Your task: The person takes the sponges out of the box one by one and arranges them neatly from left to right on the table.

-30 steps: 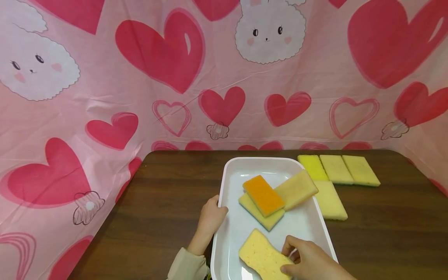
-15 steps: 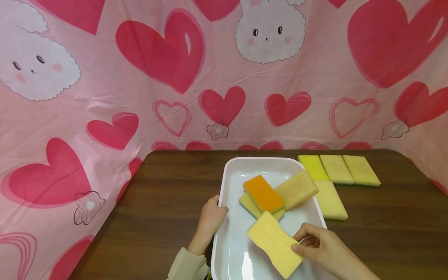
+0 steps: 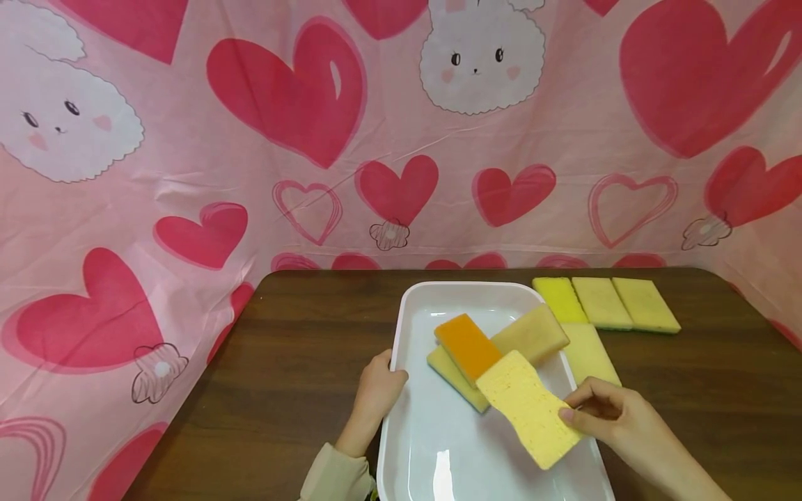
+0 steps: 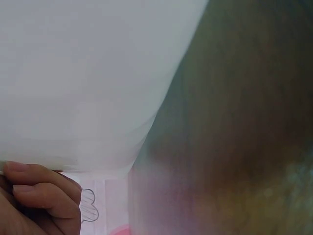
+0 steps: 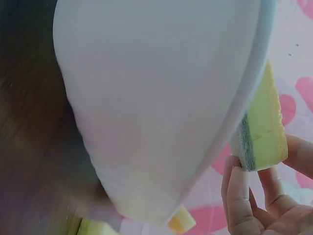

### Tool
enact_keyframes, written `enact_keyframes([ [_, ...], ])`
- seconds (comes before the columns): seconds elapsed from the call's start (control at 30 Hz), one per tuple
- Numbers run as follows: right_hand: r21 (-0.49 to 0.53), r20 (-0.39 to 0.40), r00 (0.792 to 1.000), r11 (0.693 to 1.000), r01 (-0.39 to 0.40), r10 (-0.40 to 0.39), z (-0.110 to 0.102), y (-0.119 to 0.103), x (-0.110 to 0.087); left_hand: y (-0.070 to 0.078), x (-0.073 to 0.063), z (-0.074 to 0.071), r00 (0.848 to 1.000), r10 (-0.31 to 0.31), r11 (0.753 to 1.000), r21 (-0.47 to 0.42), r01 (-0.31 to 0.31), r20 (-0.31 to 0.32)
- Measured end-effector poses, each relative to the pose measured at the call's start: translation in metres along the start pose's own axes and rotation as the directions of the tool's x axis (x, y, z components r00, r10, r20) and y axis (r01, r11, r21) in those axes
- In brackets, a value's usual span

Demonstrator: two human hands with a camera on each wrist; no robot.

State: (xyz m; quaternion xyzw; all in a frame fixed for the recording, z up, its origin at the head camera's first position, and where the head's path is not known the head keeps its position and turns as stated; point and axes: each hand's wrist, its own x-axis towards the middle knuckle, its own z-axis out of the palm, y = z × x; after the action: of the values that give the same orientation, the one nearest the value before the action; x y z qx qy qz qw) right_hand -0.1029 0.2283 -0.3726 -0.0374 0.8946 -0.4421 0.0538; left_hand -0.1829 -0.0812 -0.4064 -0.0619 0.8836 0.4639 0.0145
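Wavy sponge (image 3: 531, 412) moved farther right, pinched by right hand (image 3: 617, 410); left hand (image 3: 379, 386) grips white tray (image 3: 416, 445), three sponges (image 3: 465, 344) left there, four sponges (image 3: 647, 306) outside.

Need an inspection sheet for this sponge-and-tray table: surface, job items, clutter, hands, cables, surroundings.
Surface: dark wood-grain table.
Job items, tray: white tray holds an orange sponge partly over a pale yellow sponge; a tan sponge slants across the right rim.
Job items, table: bright yellow sponge and three pale sponges, right of the tray.
Clutter: a small bit beside the left sleeve, too little visible to identify.
Left hand: grips the tray's left rim.
Right hand: pinches a wavy-edged scouring sponge above the tray's right side.
Cables: nothing seen.
Surroundings: pink cloth printed with hearts and rabbits.
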Motion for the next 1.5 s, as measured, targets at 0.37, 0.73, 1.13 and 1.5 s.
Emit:
enact_keyframes([
  [0.37,-0.075,-0.124,0.991,0.996,-0.053,0.043,-0.025,0.012,-0.003,0.0,0.001,0.001,1.0,-0.003,1.0,-0.005,0.003,-0.003],
  [0.73,-0.191,-0.199,0.975,0.972,-0.141,0.102,-0.059,0.031,0.002,0.002,-0.001,-0.002,1.0,-0.002,1.0,-0.012,0.002,0.002],
  [1.13,-0.138,-0.329,0.938,0.978,-0.159,0.106,-0.077,0.056,0.003,0.003,-0.002,-0.002,1.0,0.0,1.0,-0.019,0.0,0.002],
  [1.5,-0.163,-0.349,0.93,0.97,-0.179,0.113,-0.09,0.078,0.011,0.001,-0.002,-0.001,1.0,0.0,1.0,-0.015,0.0,0.006],
])
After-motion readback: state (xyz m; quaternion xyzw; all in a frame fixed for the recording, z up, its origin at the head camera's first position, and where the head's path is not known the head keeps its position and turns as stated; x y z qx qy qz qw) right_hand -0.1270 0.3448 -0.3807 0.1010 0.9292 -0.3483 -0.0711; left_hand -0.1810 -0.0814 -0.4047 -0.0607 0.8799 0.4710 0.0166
